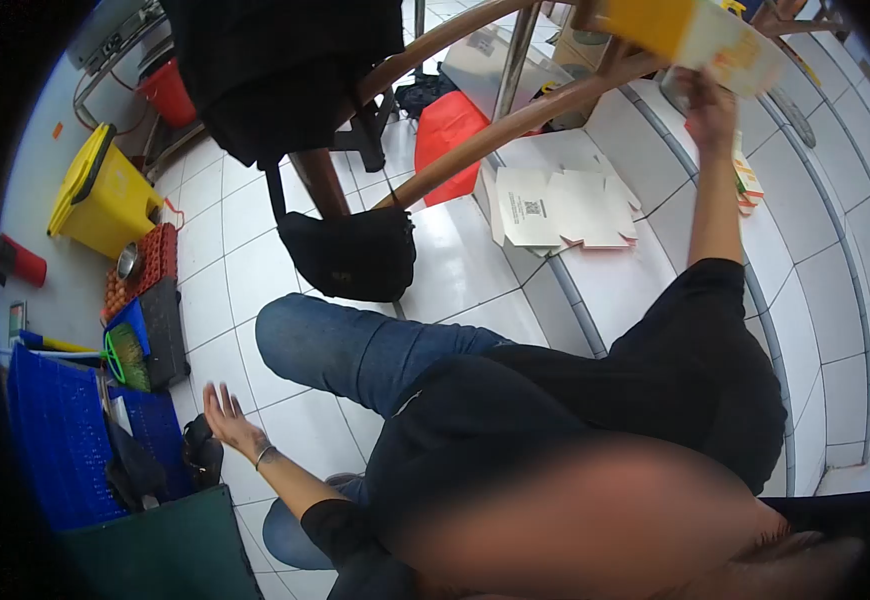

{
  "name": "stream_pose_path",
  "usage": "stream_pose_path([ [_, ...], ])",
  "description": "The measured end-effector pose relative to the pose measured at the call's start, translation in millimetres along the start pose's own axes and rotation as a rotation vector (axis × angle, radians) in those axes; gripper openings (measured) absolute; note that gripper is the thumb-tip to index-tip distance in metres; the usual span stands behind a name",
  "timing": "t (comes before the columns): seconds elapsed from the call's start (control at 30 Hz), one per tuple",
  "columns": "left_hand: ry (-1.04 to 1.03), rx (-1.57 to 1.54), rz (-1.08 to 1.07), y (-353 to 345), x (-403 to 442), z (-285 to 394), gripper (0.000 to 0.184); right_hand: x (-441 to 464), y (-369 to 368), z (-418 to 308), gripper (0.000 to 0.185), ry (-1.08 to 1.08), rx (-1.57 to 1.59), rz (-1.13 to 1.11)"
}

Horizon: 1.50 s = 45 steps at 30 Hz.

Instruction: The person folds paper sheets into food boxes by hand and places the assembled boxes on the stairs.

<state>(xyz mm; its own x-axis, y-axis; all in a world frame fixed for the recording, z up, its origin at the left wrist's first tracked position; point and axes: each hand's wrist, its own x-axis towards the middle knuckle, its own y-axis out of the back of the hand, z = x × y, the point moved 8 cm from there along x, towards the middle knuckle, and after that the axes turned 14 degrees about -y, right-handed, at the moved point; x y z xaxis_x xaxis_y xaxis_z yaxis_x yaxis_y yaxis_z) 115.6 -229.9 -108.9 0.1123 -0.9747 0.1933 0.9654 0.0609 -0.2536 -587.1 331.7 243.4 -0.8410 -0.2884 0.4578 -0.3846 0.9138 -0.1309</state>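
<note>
My right hand (710, 108) is raised at the upper right, its fingers closed on the lower edge of a yellow and white cardboard carton (690, 38). The carton is smeared by motion, and its print cannot be read. Below and left of that hand, several flat white cartons (580, 210), one with a QR code, lie on a tiled step. More printed cartons (748, 185) show partly behind my right forearm. Out to the left, my left hand (233, 418), with a bracelet at its wrist, hangs in the air. Its fingers are spread and nothing is in it.
White tiled steps (815, 220) curve along the right, beside a wooden handrail (525, 118). A black bag (350, 258) hangs in front of my knee. A red bag (450, 145), yellow bin (105, 195), egg tray (160, 255) and blue crate (55, 430) stand around the floor.
</note>
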Motion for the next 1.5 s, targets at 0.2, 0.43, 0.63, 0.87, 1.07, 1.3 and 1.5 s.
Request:
stream_pose_path([
  [0.2,0.312,-0.293,0.280,48.6,2.1,-65.6,0.040,-0.7,288.9,27.6,0.033,0.015,0.289,0.698],
  [0.43,0.352,-0.245,0.173,17.9,-10.1,-51.9,0.042,-51.9,272.2,73.8,0.038,-0.259,0.272,1.119],
  [0.63,0.346,-0.260,0.186,23.7,-10.4,-55.1,0.043,-43.0,214.1,50.0,0.033,-0.282,0.084,1.183],
  [0.87,0.384,-0.250,0.185,17.4,-16.0,-52.7,0.042,-43.5,195.4,40.3,0.022,-0.295,-0.193,1.249],
  [1.07,0.404,-0.234,0.182,20.1,-15.6,-62.4,0.043,-45.4,205.3,27.3,0.026,-0.419,-0.409,1.244],
  [1.3,0.419,-0.185,0.207,20.1,-21.5,-64.6,0.044,-66.2,243.0,49.1,0.043,-0.423,-0.179,1.418],
  [1.5,0.442,-0.219,0.182,25.3,-18.5,-77.3,0.039,-30.8,278.4,45.3,0.036,-0.280,0.105,1.216],
])
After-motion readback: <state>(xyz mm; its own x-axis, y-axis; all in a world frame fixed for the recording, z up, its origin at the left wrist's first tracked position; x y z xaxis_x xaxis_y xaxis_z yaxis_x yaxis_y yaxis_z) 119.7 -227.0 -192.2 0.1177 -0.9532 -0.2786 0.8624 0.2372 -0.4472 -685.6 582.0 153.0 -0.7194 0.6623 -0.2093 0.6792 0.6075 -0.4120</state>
